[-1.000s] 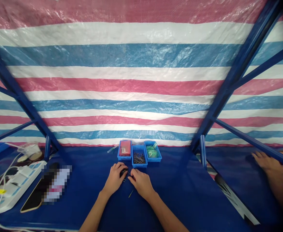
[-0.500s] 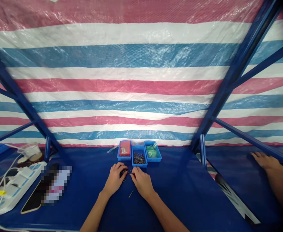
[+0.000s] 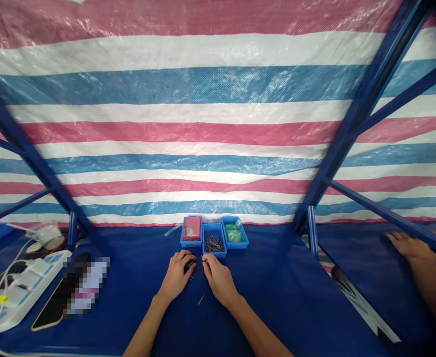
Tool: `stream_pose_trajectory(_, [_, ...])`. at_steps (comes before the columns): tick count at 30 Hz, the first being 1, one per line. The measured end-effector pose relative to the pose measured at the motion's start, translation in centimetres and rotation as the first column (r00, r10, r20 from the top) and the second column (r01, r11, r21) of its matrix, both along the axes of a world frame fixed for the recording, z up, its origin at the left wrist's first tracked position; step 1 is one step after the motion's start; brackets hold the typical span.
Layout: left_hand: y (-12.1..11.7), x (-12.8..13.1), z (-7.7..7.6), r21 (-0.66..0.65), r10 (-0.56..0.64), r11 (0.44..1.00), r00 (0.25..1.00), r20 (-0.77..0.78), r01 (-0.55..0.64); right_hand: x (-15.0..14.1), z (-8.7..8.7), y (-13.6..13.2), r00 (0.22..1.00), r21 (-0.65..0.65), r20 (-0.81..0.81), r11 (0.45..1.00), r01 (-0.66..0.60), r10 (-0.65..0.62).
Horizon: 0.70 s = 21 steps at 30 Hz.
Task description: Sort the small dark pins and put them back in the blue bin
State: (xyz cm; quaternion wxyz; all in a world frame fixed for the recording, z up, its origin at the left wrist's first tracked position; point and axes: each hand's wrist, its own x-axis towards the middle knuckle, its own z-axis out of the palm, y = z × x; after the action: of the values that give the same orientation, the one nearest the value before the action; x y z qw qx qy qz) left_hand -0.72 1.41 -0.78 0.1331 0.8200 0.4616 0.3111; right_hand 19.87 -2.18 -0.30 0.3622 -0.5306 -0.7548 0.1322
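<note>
My left hand [image 3: 178, 274] rests on the blue table with its fingers curled around something small and dark, too hidden to name. Thin metal pieces [image 3: 191, 278] show beside its fingertips. Just to the right, my right hand [image 3: 218, 277] has thumb and forefinger pinched together; a tiny tip seems to show there, too small to identify. Between my forearms lies one thin, brass-coloured pin-like piece [image 3: 201, 299]. Right behind my hands stands a blue bin [image 3: 215, 255] holding many slim dark metal pieces [image 3: 214, 243].
A blue bin with a red packet [image 3: 192, 228] and another with green packets [image 3: 234, 233] flank the middle bin. A clear slim tube [image 3: 172, 229] lies behind. Leftward are a phone [image 3: 54, 305] and a power strip [image 3: 28, 292]. Another person's hand [image 3: 413, 247] is at right.
My right hand's fingertips have drawn slightly away from my left hand, toward the middle bin. My left hand stays in place.
</note>
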Motion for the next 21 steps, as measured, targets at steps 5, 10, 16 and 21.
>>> stream_pose_trajectory(5, [0.11, -0.02, -0.2, 0.002, 0.001, 1.0, 1.0, -0.001, -0.001, 0.21, 0.38, -0.29, 0.996, 0.062, -0.062, 0.997, -0.053, 0.057])
stream_pose_trajectory(10, [0.02, 0.03, -0.04, 0.008, 0.004, 1.0, 1.0, -0.002, -0.004, 0.19, 0.21, -0.21, 0.992, 0.059, -0.106, 0.996, -0.061, 0.066])
stream_pose_trajectory(16, [0.0, 0.01, 0.07, 0.0, 0.004, 1.0, 1.0, -0.001, -0.004, 0.35, 0.32, -0.14, 0.984, 0.093, -0.155, 0.993, -0.067, 0.081])
stream_pose_trajectory(21, [0.0, 0.01, 0.05, 0.001, 0.003, 1.0, 1.0, -0.007, -0.003, 0.44, 0.11, 0.02, 0.983, 0.1, -0.168, 0.993, -0.056, 0.072])
